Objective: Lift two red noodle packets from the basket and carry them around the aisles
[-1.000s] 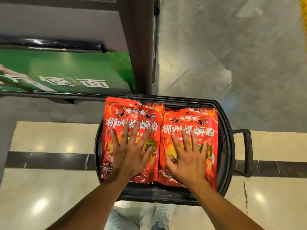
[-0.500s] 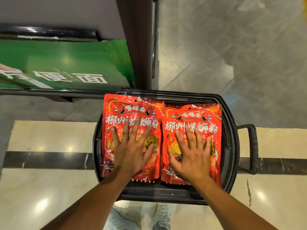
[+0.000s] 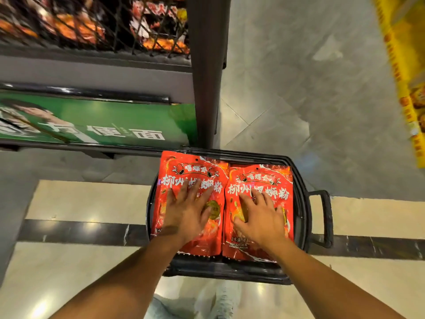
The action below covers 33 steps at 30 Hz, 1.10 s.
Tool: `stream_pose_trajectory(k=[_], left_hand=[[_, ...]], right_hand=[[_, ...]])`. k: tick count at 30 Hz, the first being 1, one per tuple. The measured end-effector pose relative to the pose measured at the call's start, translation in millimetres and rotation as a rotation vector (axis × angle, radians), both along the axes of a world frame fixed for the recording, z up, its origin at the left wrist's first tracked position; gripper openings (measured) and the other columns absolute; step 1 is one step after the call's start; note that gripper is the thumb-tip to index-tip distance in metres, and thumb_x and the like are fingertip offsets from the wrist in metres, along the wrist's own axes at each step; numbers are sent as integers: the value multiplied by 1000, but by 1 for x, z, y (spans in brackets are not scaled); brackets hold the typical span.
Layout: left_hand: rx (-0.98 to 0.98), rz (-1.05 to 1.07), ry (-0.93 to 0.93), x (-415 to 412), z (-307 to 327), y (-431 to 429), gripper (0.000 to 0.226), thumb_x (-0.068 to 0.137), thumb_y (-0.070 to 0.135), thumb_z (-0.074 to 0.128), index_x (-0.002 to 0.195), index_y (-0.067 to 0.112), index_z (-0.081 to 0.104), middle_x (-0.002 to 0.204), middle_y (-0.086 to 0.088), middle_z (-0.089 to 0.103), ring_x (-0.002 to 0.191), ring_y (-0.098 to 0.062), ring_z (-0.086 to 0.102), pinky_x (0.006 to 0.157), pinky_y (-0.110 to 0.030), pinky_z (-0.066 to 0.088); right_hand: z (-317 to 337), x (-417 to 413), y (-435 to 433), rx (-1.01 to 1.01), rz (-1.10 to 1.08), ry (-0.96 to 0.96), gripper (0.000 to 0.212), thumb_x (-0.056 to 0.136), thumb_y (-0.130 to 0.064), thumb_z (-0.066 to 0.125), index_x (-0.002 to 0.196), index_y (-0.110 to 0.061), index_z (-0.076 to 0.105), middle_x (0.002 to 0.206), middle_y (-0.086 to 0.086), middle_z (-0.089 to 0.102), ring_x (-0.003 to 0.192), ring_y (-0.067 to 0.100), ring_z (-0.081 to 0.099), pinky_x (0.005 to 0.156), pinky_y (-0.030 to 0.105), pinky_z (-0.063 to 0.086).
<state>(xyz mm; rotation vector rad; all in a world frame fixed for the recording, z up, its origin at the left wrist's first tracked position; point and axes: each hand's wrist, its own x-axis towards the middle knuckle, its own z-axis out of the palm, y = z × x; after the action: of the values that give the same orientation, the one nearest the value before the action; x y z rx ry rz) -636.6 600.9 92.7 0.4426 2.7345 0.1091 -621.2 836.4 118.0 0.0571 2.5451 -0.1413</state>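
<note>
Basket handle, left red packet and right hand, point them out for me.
basket handle (image 3: 326,218), head view, outer bar.
left red packet (image 3: 195,171), head view, upper print.
right hand (image 3: 261,218), head view, back of hand.

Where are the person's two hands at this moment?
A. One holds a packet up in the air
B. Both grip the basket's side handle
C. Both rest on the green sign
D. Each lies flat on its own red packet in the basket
D: the left hand lies spread on the left red packet and the right hand on the right red packet, side by side in the black basket.

2 red packets (image 3: 192,178) (image 3: 261,183), 1 black basket (image 3: 301,203), 2 hands (image 3: 188,212) (image 3: 259,217).
</note>
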Motion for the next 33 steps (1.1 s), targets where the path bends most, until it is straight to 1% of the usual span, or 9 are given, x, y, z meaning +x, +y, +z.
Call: stream_pose_trajectory(k=[3,8,10,13,16,19,24,27,33], left_hand=[[-29,-32,-13,-11,35,-7,61,104,60,16,162,42,10,172,-4,17,159,-32,14,123,-59,18],[-81,-1,-39,-43,126,-25,67,102,63,11,164,39,2,174,0,-1,160,-27,-5,127,-59,1],[-64,14,4,-53,170,-40,72,97,66,7,163,39,11,174,-1,8,160,-27,2,125,-63,2],[-17,50,139,-65,245,-66,74,92,68,19,157,36,35,166,-3,33,156,-30,25,122,-67,17],[-48,91,128,-77,321,-100,71,98,66,30,162,40,19,173,2,10,160,-27,7,125,-63,7],[-24,148,250,-75,395,-146,75,94,68,36,162,40,21,173,1,13,160,-24,6,125,-63,6],[-28,269,423,-43,504,-240,72,97,69,25,162,40,18,173,2,13,160,-24,5,126,-61,8],[-33,357,568,-10,558,-301,71,97,67,30,162,39,23,172,0,19,160,-25,11,125,-60,14],[-75,621,721,80,620,-428,67,95,64,40,157,38,36,166,-1,35,153,-27,31,120,-58,30]], right_hand=[[36,-23,-6,32,17,-77,78,84,-73,47,154,-41,32,166,3,26,152,28,27,113,69,33],[125,-59,-32,18,36,5,81,86,-73,49,157,-36,33,167,5,27,152,31,26,111,64,38],[169,-73,-46,23,87,58,80,85,-73,50,154,-35,38,165,6,30,149,32,31,112,64,37],[244,-92,-69,7,148,157,77,84,-74,54,151,-37,41,161,5,35,146,30,35,109,63,35],[323,-107,-99,30,265,280,73,85,-69,55,148,-36,42,156,5,37,145,28,32,107,58,36],[399,-116,-141,34,382,387,77,80,-67,52,148,-32,42,155,4,39,144,28,33,109,59,35],[508,-116,-233,-45,472,559,77,83,-68,49,151,-32,40,161,2,35,149,27,30,113,58,36],[559,-105,-300,-117,508,690,79,81,-69,48,152,-34,40,160,1,38,149,26,32,112,62,37],[618,-67,-444,-285,682,811,83,84,-72,40,159,-37,26,170,-2,21,155,26,21,120,63,25]])
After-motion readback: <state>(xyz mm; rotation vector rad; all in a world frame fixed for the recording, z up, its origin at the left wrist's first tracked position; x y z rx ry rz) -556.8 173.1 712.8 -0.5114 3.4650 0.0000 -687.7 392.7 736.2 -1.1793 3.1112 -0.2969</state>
